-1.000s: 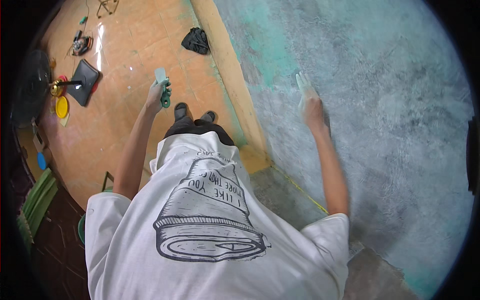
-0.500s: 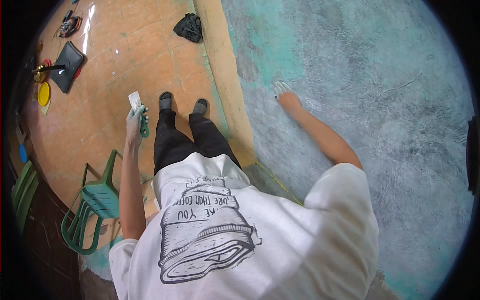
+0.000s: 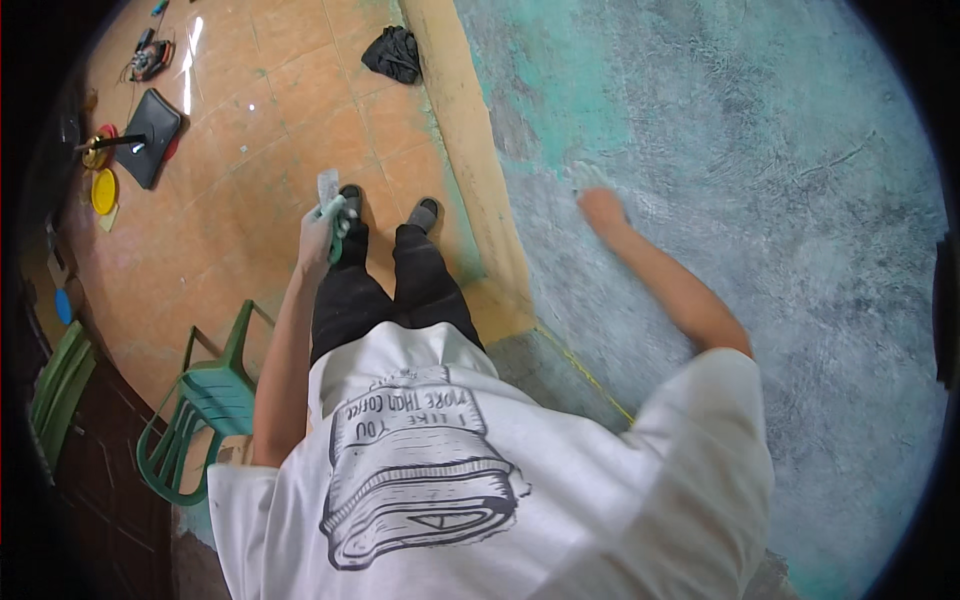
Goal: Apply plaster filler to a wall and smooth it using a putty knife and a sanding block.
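My left hand (image 3: 320, 228), dusted whitish on the fingers, grips a scraper by its green handle (image 3: 336, 246). The scraper's flat, pale blade (image 3: 328, 184) points away from me, in front of my legs. My right hand (image 3: 598, 200) reaches out to the grey-blue wall (image 3: 740, 230) on my right. Its whitened fingers are stretched out against the surface beside a turquoise patch (image 3: 580, 100) and are slightly blurred. I see nothing held in that hand.
A green plastic chair (image 3: 215, 395) stands at my left. Farther off on the orange tiled floor (image 3: 270, 160) are a black square-based stand (image 3: 150, 135), a yellow round lid (image 3: 104, 191) and a crumpled black bag (image 3: 392, 55) near the wall's foot. A yellow cord (image 3: 585, 370) hangs close to the wall.
My left hand has moved right with the scraper, now in front of my leg. My right hand stays at the wall, slightly shifted and more blurred. The view has shifted a little.
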{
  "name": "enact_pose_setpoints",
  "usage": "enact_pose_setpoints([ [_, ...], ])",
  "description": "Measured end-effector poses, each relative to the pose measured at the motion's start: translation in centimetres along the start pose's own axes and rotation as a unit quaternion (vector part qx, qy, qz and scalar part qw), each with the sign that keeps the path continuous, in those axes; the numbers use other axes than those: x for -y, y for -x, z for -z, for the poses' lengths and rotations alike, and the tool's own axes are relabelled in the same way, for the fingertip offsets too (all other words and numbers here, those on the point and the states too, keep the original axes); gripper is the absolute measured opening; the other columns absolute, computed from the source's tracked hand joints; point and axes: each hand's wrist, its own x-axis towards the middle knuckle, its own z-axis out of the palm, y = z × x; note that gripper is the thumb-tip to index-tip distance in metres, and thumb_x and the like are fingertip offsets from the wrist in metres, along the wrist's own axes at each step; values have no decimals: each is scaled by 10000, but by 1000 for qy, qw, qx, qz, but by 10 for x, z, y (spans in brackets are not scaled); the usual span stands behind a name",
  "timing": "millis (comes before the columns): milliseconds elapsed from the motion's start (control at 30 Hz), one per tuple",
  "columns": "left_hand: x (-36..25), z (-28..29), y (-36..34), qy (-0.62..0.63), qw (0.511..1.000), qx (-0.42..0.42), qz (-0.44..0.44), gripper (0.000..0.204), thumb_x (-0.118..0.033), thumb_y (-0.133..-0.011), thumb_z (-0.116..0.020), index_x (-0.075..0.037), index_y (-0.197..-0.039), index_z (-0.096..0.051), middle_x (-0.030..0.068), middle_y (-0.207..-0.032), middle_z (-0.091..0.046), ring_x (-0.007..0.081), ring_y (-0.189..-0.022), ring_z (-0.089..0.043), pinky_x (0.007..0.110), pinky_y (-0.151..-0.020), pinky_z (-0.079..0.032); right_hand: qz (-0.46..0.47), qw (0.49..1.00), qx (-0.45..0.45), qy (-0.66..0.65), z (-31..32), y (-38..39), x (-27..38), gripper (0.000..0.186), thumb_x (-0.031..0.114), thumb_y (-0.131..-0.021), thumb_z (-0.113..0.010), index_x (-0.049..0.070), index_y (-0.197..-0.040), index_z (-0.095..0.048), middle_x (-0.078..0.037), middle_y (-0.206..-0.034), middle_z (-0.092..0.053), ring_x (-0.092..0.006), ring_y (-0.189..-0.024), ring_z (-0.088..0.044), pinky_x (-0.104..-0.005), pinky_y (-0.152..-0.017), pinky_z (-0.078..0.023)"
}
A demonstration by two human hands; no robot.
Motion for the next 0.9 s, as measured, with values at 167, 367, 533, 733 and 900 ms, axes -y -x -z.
enact_pose_setpoints([
  [167,-13,-27,7,-122,992,18,-17,244,-300,-958,-593,-68,-884,-602,-16,-643,-566,61,-489,-496,214,-426,-362,-16,985,-172,-23,-44,-14,19,212,143,-811,-569,87,-676,-723,-97,-770,-695,-278,-705,-688,-444,-637,-536],
  [367,6,-27,-5,-108,993,33,-24,253,-314,-956,-603,-80,-864,-580,-18,-636,-553,60,-504,-499,209,-440,-372,-6,976,-182,115,45,91,-20,494,121,-867,-490,-62,-1326,-480,-173,-1459,-411,-261,-1330,-429,-366,-1131,-313],
  [533,16,-49,-14,-142,989,49,-11,239,-277,-953,-605,-67,-850,-559,-1,-658,-580,76,-534,-534,226,-494,-422,-14,975,-212,60,-5,40,-2,516,120,-866,-480,-90,-1337,-472,-164,-1502,-371,-265,-1374,-383,-345,-1158,-284],
  [733,14,-55,-13,-155,985,68,-18,230,-271,-957,-605,-53,-898,-558,0,-665,-582,76,-542,-539,224,-503,-429,-67,982,-160,-80,-44,-10,20,452,124,-850,-496,-101,-1236,-567,-167,-1475,-412,-284,-1356,-401,-330,-1131,-319],
  [900,26,-32,-19,-134,989,60,-14,235,-271,-960,-603,-48,-909,-548,3,-661,-566,85,-538,-537,234,-504,-432,-24,979,-204,15,36,77,-13,481,100,-853,-486,-74,-1300,-526,-149,-1488,-399,-253,-1368,-390,-338,-1152,-297],
])
